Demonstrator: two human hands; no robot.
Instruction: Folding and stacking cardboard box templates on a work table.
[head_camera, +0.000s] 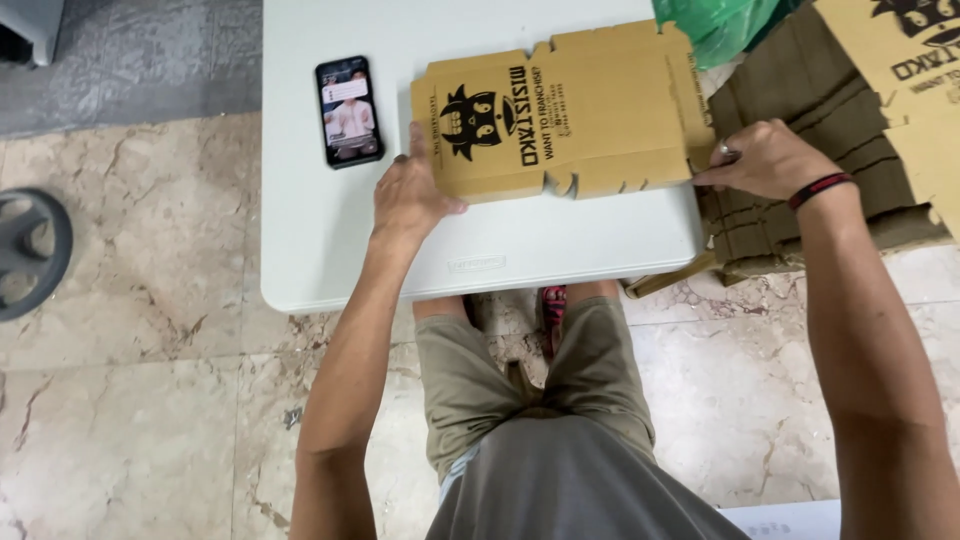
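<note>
A flat brown cardboard box blank (590, 110) with a black printed figure lies on the white table (300, 230). My left hand (410, 195) grips its left edge, thumb on top near the near-left corner. My right hand (765, 158), with a ring and a red-and-black wristband, pinches the blank's right edge flap at the table's right side.
A phone (349, 110) with a lit screen lies left of the blank. A stack of flat cardboard blanks (820, 160) sits right of the table, another printed one (910, 50) at top right. A green plastic bag (715, 25) lies behind. Marble floor surrounds; a black chair base (30, 250) stands left.
</note>
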